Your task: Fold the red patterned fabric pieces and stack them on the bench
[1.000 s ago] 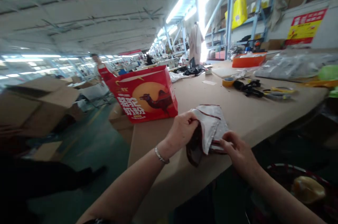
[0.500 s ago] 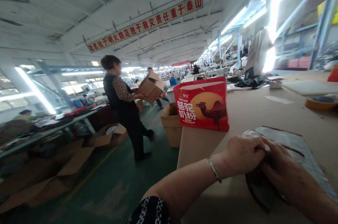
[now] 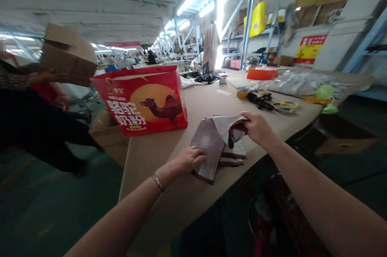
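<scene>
A thin grey cloth piece with dark red edging (image 3: 208, 140) lies partly folded on the brown-covered table (image 3: 199, 101), its upper right part lifted. My right hand (image 3: 256, 128) is closed on that raised corner, where a dark red inside shows. My left hand (image 3: 189, 162) touches the left side of the cloth, palm down, thumb and fingers somewhat apart. Behind my left hand stands a red paper carrier bag (image 3: 145, 103) with a camel picture, upright at the table's left edge.
Yellow tape (image 3: 242, 93), black-handled tools (image 3: 261, 99) and pliers (image 3: 287, 107) lie at the right, near clear plastic bags (image 3: 298, 81). A cardboard box (image 3: 344, 136) is below the table's right edge. At the left, a person carries a carton (image 3: 68, 55) past another open carton (image 3: 110, 132).
My view has swung right. My hands, formerly together over the bunched cloth, have parted; the right now holds up a corner and the cloth is more spread. The person with the carton appears closer.
</scene>
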`<action>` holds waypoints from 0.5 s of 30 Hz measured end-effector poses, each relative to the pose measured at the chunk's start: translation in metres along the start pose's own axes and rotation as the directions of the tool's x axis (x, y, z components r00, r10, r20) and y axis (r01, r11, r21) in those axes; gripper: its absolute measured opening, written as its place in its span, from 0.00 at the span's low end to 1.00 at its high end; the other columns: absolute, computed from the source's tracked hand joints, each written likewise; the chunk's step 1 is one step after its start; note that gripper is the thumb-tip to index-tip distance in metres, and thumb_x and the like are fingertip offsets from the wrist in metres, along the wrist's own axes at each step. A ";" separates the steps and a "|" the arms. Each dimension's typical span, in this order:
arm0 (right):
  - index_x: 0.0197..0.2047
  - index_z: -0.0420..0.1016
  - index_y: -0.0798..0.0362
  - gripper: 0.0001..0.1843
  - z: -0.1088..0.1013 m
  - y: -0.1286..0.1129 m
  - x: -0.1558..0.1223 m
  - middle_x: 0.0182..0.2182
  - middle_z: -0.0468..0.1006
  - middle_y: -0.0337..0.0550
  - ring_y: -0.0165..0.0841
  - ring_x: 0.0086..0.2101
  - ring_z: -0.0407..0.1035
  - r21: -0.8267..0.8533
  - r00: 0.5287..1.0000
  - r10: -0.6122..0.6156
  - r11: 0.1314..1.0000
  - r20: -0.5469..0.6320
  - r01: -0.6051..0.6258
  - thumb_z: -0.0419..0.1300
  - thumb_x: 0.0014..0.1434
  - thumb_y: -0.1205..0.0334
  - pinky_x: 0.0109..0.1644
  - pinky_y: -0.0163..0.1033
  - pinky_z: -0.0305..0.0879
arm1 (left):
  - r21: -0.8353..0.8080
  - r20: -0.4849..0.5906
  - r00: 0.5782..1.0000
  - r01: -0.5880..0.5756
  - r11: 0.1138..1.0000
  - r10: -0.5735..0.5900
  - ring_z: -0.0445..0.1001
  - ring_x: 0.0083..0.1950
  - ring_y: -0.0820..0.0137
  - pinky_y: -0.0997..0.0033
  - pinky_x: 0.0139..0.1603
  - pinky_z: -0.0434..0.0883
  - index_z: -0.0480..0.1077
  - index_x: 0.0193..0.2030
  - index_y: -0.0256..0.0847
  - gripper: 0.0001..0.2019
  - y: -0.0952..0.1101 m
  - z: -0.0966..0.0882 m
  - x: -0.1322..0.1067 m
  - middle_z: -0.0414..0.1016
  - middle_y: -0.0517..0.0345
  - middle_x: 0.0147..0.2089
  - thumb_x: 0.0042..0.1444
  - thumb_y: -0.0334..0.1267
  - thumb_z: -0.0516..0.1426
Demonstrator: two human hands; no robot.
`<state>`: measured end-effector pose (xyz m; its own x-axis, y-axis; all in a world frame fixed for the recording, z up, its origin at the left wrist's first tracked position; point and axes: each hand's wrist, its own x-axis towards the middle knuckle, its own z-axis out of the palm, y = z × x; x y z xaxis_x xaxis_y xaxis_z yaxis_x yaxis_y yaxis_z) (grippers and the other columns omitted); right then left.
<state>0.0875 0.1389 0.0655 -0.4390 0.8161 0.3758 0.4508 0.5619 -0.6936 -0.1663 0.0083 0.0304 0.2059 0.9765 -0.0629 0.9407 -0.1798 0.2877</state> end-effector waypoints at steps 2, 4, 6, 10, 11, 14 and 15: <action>0.39 0.76 0.57 0.17 -0.021 -0.003 -0.001 0.30 0.78 0.43 0.33 0.31 0.71 0.137 0.996 -0.024 0.990 -0.086 0.035 0.50 0.50 0.70 0.34 0.34 0.62 | 0.040 0.023 0.999 0.025 0.999 -0.026 0.72 0.53 0.61 0.65 0.57 0.66 0.75 0.46 0.42 0.15 0.003 -0.005 -0.002 0.74 0.50 0.51 0.63 0.47 0.51; 0.38 0.77 0.57 0.19 -0.037 -0.013 -0.012 0.26 0.77 0.40 0.31 0.28 0.69 0.150 0.990 -0.087 0.983 -0.109 0.103 0.50 0.47 0.71 0.33 0.33 0.61 | 0.062 0.033 0.996 0.080 0.995 -0.082 0.72 0.53 0.60 0.65 0.55 0.67 0.74 0.50 0.42 0.18 0.009 -0.012 -0.003 0.74 0.49 0.52 0.61 0.49 0.53; 0.37 0.78 0.56 0.19 -0.047 -0.026 -0.030 0.25 0.76 0.38 0.30 0.26 0.68 0.136 0.981 -0.157 0.976 -0.111 0.172 0.50 0.45 0.71 0.31 0.33 0.60 | 0.079 0.043 0.992 0.113 0.990 -0.117 0.71 0.55 0.58 0.63 0.56 0.66 0.71 0.55 0.40 0.23 0.014 -0.018 -0.002 0.73 0.47 0.54 0.60 0.52 0.53; 0.37 0.76 0.54 0.16 -0.063 -0.030 -0.058 0.28 0.75 0.38 0.30 0.29 0.68 0.277 0.950 -0.102 0.942 -0.295 0.187 0.52 0.45 0.68 0.32 0.34 0.63 | 0.173 0.109 0.977 0.161 0.972 -0.181 0.68 0.59 0.53 0.59 0.58 0.65 0.67 0.60 0.38 0.28 0.021 -0.018 0.005 0.69 0.42 0.60 0.58 0.53 0.54; 0.37 0.75 0.54 0.14 -0.070 -0.025 -0.059 0.28 0.75 0.38 0.30 0.29 0.68 0.347 0.933 -0.050 0.920 -0.356 0.181 0.54 0.45 0.67 0.32 0.34 0.64 | 0.221 0.106 0.973 0.177 0.959 -0.204 0.68 0.59 0.52 0.57 0.57 0.66 0.67 0.61 0.41 0.28 0.022 -0.015 0.007 0.68 0.42 0.61 0.57 0.53 0.54; 0.36 0.70 0.55 0.11 -0.100 -0.002 -0.053 0.29 0.72 0.39 0.29 0.29 0.68 0.516 0.842 0.106 0.828 -0.529 0.220 0.56 0.49 0.60 0.35 0.36 0.66 | 0.338 0.049 0.963 0.232 0.912 -0.264 0.70 0.56 0.49 0.54 0.52 0.68 0.68 0.59 0.48 0.26 0.023 -0.008 0.013 0.66 0.45 0.61 0.54 0.52 0.56; 0.36 0.67 0.54 0.10 -0.112 0.005 -0.050 0.30 0.71 0.40 0.29 0.29 0.69 0.529 0.809 0.131 0.814 -0.573 0.242 0.54 0.51 0.58 0.36 0.36 0.66 | 0.352 0.036 0.961 0.244 0.904 -0.274 0.70 0.56 0.49 0.54 0.51 0.68 0.68 0.58 0.49 0.25 0.022 -0.007 0.015 0.67 0.45 0.60 0.54 0.52 0.56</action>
<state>0.1980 0.1161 0.1122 0.1498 0.8113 0.5651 -0.1504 0.5836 -0.7980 -0.1440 0.0193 0.0424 -0.0499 0.9836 -0.1736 0.9952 0.0343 -0.0915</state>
